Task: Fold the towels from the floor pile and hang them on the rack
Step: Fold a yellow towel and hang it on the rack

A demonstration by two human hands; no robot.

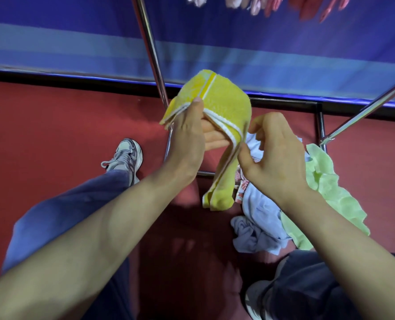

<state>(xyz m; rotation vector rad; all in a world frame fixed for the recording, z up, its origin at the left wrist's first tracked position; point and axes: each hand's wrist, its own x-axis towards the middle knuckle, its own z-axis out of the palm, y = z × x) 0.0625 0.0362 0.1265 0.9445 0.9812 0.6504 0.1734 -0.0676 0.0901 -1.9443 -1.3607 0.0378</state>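
Observation:
A yellow towel (226, 105) with white edging is draped, folded, over my left hand (189, 132), whose thumb pinches it from above while the fingers lie under it. My right hand (272, 153) pinches the towel's white edge between thumb and forefinger, just right of the left hand. The towel's lower end hangs down above the floor. The floor pile lies below and to the right: a light blue towel (259, 215), a pale green towel (325, 185) and a bit of red-patterned cloth (241, 185). The metal rack's rails (149, 49) rise behind the towel.
The rack's base bars (319, 121) sit on the red floor (65, 125), and a second slanted rail (365, 112) runs to the right. A blue wall panel (261, 42) stands behind. Pink cloths (268, 3) hang at the top. My shoes (127, 155) and legs flank the pile.

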